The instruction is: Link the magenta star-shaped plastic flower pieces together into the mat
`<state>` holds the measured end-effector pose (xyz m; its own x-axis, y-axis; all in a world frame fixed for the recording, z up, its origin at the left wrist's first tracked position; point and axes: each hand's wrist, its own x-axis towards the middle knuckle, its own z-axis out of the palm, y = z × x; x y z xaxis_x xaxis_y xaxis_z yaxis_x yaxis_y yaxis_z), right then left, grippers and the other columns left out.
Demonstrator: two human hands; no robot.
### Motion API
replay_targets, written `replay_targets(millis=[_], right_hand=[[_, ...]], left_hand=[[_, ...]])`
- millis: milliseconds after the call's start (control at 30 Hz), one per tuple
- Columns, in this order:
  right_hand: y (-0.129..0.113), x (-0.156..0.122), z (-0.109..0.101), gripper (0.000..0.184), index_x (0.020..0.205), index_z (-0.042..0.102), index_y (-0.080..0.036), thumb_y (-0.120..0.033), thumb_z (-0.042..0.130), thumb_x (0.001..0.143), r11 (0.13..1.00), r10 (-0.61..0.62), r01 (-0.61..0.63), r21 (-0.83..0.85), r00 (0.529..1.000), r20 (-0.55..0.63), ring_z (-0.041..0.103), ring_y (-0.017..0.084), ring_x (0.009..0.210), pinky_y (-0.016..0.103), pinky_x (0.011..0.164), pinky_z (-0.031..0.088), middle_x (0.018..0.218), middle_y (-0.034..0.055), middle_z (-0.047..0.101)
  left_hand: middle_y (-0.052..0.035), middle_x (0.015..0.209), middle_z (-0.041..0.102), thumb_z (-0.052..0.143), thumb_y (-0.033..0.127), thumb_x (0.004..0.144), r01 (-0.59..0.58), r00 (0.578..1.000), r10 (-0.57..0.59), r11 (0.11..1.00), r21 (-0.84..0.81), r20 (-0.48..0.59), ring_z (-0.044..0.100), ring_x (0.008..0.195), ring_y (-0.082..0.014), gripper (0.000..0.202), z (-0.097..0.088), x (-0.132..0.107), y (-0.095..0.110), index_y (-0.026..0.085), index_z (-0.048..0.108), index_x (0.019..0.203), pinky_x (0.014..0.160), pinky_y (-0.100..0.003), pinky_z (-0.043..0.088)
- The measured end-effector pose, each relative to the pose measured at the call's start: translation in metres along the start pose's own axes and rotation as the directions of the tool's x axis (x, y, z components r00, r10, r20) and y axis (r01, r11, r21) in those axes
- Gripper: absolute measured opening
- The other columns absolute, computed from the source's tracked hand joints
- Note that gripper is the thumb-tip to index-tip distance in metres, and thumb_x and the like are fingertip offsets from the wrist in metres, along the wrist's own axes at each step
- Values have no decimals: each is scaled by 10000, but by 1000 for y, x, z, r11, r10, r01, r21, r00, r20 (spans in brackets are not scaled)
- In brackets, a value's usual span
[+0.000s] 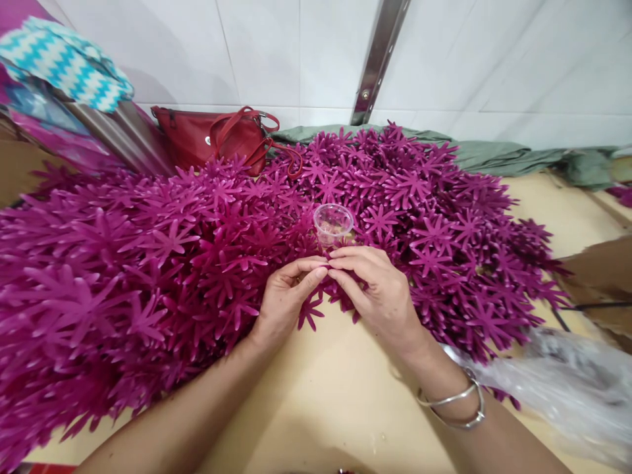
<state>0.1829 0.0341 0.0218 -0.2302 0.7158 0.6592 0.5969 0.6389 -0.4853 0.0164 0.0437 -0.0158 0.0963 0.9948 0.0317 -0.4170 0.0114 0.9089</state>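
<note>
My left hand point(286, 293) and my right hand point(378, 286) meet fingertip to fingertip just in front of a small clear plastic cup point(334, 220). Thumbs and fingers of both hands are pinched closed. A trace of purple shows where they meet, but what they hold is too small and covered to make out. Below the fingers, purple petals of an artificial flower piece point(310, 312) stick out. Large heaps of the same many-lobed purple fabric flower pieces point(197, 263) lie to the left and right of the hands. A silver bangle point(457, 399) circles my right wrist.
Behind the heaps, a red handbag point(190, 138) leans by the white wall point(261, 52). Green cloth point(523, 158) runs along the back edge of the pale yellow table point(326, 395). Clear plastic wrap point(567, 382) and brown cardboard point(602, 283) lie at the right.
</note>
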Motion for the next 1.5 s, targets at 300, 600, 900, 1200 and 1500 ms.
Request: replay_targets(millis=[300, 600, 900, 1200, 1500], right_hand=[[2, 0, 1, 106, 1055, 670, -198, -128, 613, 999, 993, -80, 81, -81, 997, 17, 704, 237, 1030, 427, 934, 538, 1019, 86, 766], [-2, -1, 5, 90, 1025, 640, -200, -130, 587, 1003, 995, -56, 57, -87, 998, 13, 696, 234, 982, 415, 917, 519, 996, 87, 746], [-2, 0, 14, 74, 918, 604, -242, -271, 640, 975, 609, 562, -404, 682, 827, -12, 721, 213, 1066, 394, 968, 553, 1122, 64, 766], [10, 5, 3, 149, 865, 493, -277, -280, 592, 976, 398, 622, -330, 856, 783, 13, 695, 217, 1225, 461, 1036, 555, 1278, 9, 744], [16, 3, 1, 172, 1074, 605, -294, -441, 611, 984, 263, 652, -470, 843, 730, 204, 731, 178, 1005, 345, 862, 606, 1087, 23, 742]], left_hand=[[-21, 996, 812, 884, 293, 747, -12, 1000, 13, 999, 48, -22, 729, 938, -155, 117, 1, 0, 2, 257, 840, 850, 908, -271, 563], [-25, 961, 800, 857, 341, 780, 26, 999, -24, 998, 57, -39, 704, 901, -151, 178, 4, 0, 4, 218, 819, 903, 895, -276, 543], [39, 770, 625, 780, 363, 859, -32, 992, 32, 999, -1, -124, 507, 669, -87, 228, 3, -1, 0, 200, 626, 820, 653, -201, 407], [6, 924, 682, 774, 418, 835, -25, 976, 24, 1000, 1, -217, 596, 771, -125, 288, -2, 2, -6, 219, 565, 838, 717, -246, 461], [18, 853, 708, 825, 409, 788, -38, 969, 13, 995, -94, -247, 594, 662, -99, 319, 3, 5, -2, 214, 573, 800, 691, -237, 497]])
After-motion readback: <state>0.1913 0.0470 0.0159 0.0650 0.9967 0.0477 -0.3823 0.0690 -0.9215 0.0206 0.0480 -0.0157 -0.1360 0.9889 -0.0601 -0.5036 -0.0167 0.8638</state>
